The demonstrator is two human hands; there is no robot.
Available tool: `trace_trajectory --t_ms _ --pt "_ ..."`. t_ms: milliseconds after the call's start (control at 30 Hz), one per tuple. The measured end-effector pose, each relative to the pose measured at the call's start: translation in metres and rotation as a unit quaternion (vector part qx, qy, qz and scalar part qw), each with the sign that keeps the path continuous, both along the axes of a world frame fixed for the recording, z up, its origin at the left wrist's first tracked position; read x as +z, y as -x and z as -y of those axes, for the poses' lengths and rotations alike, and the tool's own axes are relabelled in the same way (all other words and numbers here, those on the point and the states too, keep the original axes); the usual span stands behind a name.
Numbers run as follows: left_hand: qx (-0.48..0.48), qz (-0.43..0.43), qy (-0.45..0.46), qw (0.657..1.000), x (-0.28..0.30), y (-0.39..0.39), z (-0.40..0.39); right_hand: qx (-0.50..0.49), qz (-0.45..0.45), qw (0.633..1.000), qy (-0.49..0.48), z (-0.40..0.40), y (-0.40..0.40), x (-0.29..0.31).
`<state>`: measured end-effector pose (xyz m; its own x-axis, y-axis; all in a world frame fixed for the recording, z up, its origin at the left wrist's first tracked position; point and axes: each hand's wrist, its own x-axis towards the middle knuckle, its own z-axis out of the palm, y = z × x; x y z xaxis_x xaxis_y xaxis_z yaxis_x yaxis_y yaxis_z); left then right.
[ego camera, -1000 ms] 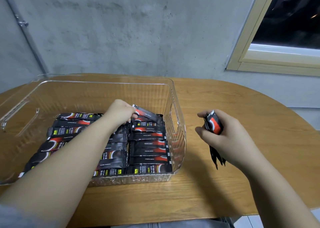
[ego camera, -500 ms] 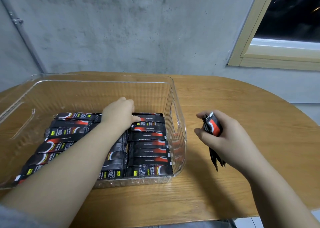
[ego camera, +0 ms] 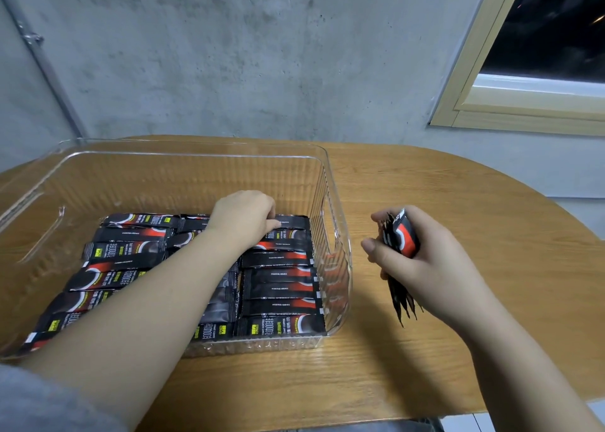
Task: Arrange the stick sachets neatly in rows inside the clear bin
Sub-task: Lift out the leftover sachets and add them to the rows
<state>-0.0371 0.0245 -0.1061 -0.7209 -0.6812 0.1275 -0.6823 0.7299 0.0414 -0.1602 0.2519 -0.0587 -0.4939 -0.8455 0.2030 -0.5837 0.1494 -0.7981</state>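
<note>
A clear ribbed plastic bin [ego camera: 337, 235] stands on the wooden table. Black and red stick sachets [ego camera: 281, 287] lie flat in rows across its near half. My left hand [ego camera: 244, 217] reaches into the bin and its fingers press on the farthest sachet [ego camera: 294, 222] of the right-hand row. The forearm hides part of the middle row. To the right of the bin, above the table, my right hand [ego camera: 422, 261] grips a bundle of sachets [ego camera: 401, 238] held upright, their lower ends sticking out below the palm.
The round-edged wooden table [ego camera: 458, 202] stands against a grey concrete wall. The far half of the bin holds no sachets. A window frame [ego camera: 491, 104] is at the upper right. A metal pipe [ego camera: 42, 61] runs down the wall on the left.
My left hand has laid the tilted sachet flat at the far end of the right row and now presses on it. My right hand has hardly moved.
</note>
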Motion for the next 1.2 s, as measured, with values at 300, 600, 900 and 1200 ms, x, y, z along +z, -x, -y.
trace_trajectory --t_ms 300,600,900,1200 --pt "-0.203 -0.337 -0.325 0.860 0.084 -0.032 -0.071 0.044 0.028 0.997 0.055 0.013 -0.017 0.042" --pt "-0.177 -0.412 -0.346 0.824 0.084 -0.044 -0.072 0.107 0.024 0.994 -0.020 0.035 -0.037 0.060" --pt "-0.117 -0.433 -0.373 0.812 0.076 -0.044 -0.060 0.064 -0.067 0.994 -0.061 0.057 -0.037 0.064" --pt "0.080 -0.456 -0.388 0.797 0.042 -0.054 -0.020 0.020 -0.027 0.999 -0.039 0.070 -0.015 0.059"
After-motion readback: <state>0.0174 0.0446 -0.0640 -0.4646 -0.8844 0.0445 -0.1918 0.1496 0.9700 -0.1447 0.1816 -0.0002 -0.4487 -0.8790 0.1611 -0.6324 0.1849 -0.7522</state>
